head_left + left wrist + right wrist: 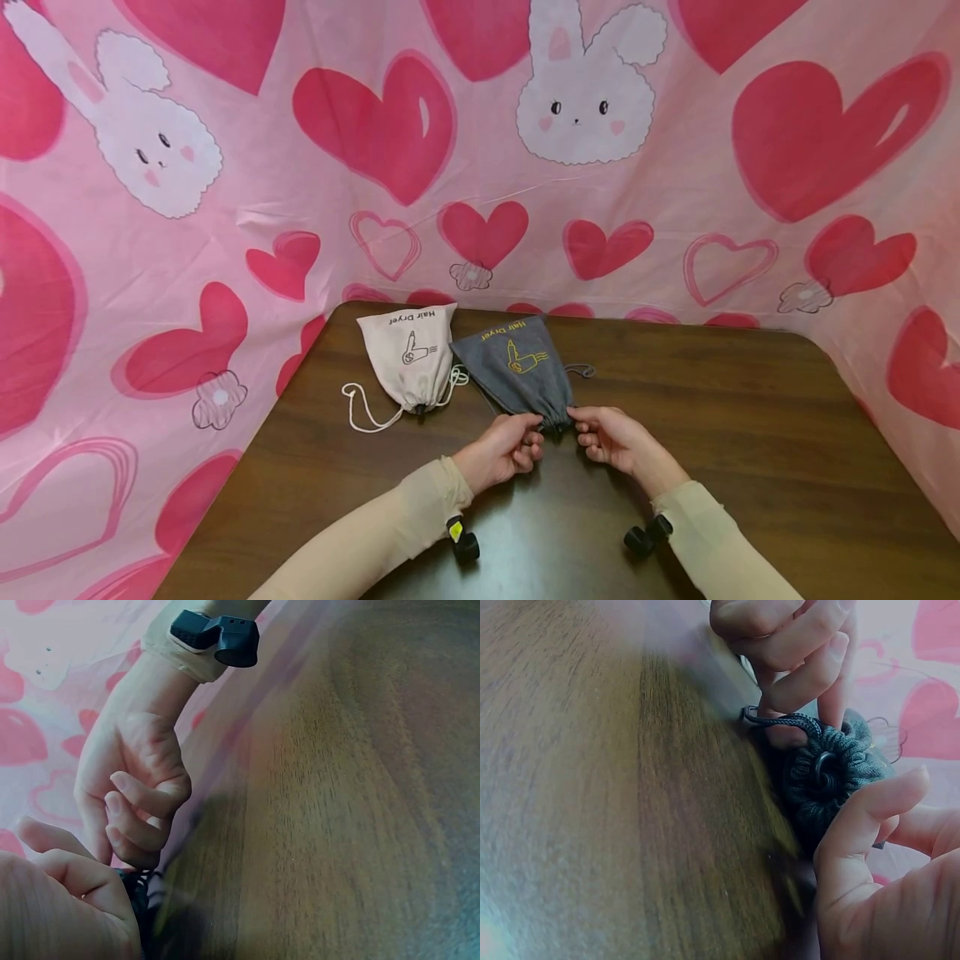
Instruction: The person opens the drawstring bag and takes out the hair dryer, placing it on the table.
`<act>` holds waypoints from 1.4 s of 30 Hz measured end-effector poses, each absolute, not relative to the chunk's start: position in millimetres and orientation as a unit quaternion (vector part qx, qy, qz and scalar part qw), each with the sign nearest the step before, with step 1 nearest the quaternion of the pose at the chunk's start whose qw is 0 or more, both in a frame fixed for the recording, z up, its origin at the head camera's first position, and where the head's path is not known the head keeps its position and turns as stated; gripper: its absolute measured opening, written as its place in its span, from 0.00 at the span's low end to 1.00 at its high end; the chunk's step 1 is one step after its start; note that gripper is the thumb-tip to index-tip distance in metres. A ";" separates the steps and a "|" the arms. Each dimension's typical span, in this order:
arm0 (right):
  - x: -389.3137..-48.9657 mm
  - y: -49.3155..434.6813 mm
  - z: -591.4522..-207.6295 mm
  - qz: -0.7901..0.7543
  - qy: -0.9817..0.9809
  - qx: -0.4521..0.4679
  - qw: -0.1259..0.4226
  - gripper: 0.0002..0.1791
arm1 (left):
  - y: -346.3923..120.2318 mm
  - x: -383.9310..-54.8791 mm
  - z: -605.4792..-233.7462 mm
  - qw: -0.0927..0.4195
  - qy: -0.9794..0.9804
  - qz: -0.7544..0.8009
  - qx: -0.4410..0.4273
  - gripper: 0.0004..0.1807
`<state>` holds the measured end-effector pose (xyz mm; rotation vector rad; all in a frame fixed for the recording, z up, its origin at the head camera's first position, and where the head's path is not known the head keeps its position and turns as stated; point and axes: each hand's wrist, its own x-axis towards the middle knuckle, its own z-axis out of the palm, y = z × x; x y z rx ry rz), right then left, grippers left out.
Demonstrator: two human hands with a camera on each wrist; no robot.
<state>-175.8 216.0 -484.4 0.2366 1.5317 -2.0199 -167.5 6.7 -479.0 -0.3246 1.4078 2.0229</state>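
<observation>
A dark grey drawstring bag [538, 385], printed "Hair Dryer" with a yellow dryer picture, lies on the table with its gathered mouth toward me. My left hand [501, 450] pinches the left side of that mouth between thumb and finger. On the opposite side, my right hand [618, 442] pinches the edge, other fingers curled. The right wrist view looks straight at the puckered mouth [847, 750], where a black curved piece [826, 769] shows in the small opening. A dark cord [784, 719] loops out near the left fingers. The bag's contents are hidden.
A cream drawstring bag [386, 350] with the same print in black lies left of the grey one, its white cord [367, 427] trailing on the wood. A grey cord loop [583, 370] sticks out to the right. Pink heart-patterned cloth [652, 192] walls off the brown table [750, 417].
</observation>
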 end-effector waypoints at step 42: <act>-173.8 213.8 -485.4 -0.759 0.584 0.099 0.269 0.12 | 4.1 -164.7 -478.7 0.309 0.526 0.781 -0.134 0.15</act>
